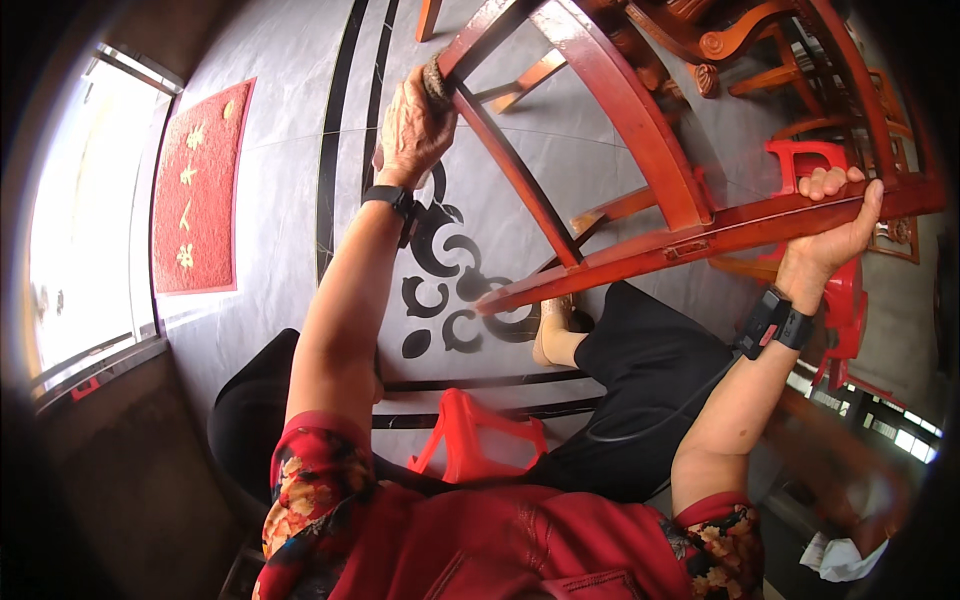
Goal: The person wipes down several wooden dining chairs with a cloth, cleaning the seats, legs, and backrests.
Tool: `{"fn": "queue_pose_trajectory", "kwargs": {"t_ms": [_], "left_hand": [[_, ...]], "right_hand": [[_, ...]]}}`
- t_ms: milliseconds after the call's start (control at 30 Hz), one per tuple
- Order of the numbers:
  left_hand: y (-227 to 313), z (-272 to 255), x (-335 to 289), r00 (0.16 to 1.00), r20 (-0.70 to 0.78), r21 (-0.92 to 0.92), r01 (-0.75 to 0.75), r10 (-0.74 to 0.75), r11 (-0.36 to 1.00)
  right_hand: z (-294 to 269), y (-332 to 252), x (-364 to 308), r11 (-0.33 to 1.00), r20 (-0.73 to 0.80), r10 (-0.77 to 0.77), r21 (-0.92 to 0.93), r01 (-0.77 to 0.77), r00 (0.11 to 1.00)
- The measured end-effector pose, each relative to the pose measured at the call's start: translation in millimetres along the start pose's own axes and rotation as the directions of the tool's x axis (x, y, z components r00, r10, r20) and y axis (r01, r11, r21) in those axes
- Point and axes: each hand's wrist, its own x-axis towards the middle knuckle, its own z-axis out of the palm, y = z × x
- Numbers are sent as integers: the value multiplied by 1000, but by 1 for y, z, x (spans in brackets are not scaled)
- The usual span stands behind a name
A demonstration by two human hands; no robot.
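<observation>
A reddish-brown wooden chair [640, 110] is tilted up in front of me, its polished bars crossing the upper right of the head view. My right hand [835, 235] is wrapped around a long rail of it, fingers over the top and thumb up. At the upper left corner of the frame, my left hand [412, 130] presses a fuzzy brownish cloth [436, 84] against the wood. Its fingers are closed and partly hidden behind the cloth. The chair's far end runs out of view at the top.
Between my legs stands a red plastic stool [465, 440]; another red stool [845, 310] is at the right. Carved wooden furniture [750, 40] fills the upper right. A red mat [200, 190] lies by the bright doorway [90, 210] at left. A crumpled white bag [845, 560] is at lower right.
</observation>
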Motion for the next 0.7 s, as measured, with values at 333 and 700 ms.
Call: {"fn": "queue_pose_trajectory", "kwargs": {"t_ms": [333, 700], "left_hand": [[-94, -8, -86, 976, 119, 42, 180, -183, 983], [-28, -10, -184, 672, 228, -285, 738, -705, 612]], "right_hand": [[4, 0, -6, 1000, 35, 8, 7, -9, 999], [0, 8, -2, 998, -75, -26, 59, 31, 997]]}}
